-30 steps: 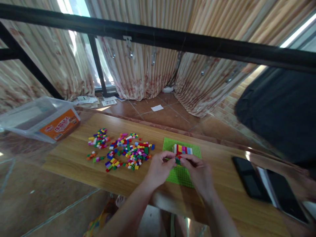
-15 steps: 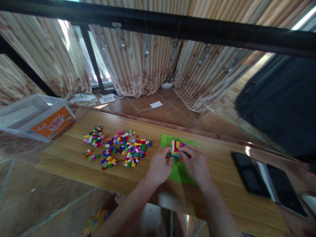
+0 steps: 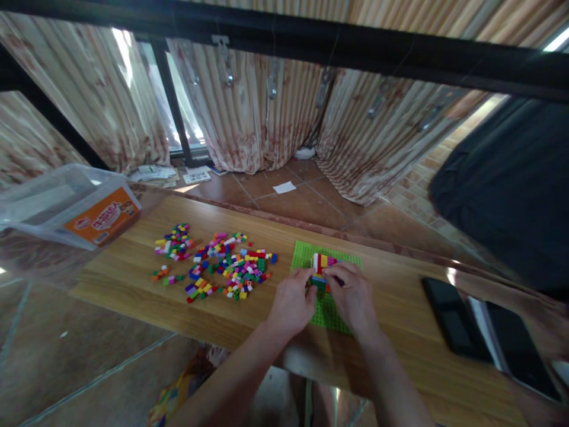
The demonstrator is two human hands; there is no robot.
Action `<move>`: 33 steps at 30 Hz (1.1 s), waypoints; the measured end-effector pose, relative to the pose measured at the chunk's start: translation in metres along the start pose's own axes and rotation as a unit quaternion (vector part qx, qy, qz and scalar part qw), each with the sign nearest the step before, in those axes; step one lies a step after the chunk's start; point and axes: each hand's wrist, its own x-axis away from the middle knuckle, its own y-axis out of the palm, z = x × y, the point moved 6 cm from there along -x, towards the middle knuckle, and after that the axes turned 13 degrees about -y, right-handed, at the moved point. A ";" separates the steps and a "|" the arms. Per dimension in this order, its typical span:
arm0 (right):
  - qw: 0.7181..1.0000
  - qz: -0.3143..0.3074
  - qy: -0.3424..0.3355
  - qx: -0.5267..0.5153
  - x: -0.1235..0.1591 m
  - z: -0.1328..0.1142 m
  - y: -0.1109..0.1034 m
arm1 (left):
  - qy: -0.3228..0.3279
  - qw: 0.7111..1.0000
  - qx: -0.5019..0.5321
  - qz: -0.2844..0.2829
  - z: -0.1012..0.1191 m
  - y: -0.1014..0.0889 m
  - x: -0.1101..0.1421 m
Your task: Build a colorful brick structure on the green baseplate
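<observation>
A small build of toy bricks (image 3: 324,260), with white, red, yellow and pink pieces in its upper rows, stands on a green studded baseplate (image 3: 329,317). My left hand (image 3: 292,301) is closed at the build's left side, its thumb and index finger against the bricks. From the right, my right hand (image 3: 354,295) reaches over the build in a pinch. Something small and dark shows between its fingertips, too little of it visible to name. Fingers of both hands hide the build's lower and right parts.
Several piles of loose coloured bricks (image 3: 244,270) lie left of the baseplate on the wooden table (image 3: 146,284). A clear plastic bin (image 3: 66,198) with an orange label stands at the far left. At the right lie a black tablet (image 3: 456,320) and another dark device (image 3: 520,350).
The whole view has shifted slightly, so the table appears a little further right. Both hands stay at the build, with only small finger movements.
</observation>
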 end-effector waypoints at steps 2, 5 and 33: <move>1.000 -0.001 0.000 0.002 0.000 0.000 0.001 | 0.006 1.000 -0.007 0.000 0.000 0.000 0.002; 1.000 -0.005 -0.001 0.004 -0.002 -0.001 0.002 | 0.013 1.000 -0.015 0.000 0.001 0.000 0.003; 0.931 0.247 0.242 -0.118 0.010 0.016 -0.052 | -0.143 0.943 -0.106 0.281 -0.074 -0.175 -0.025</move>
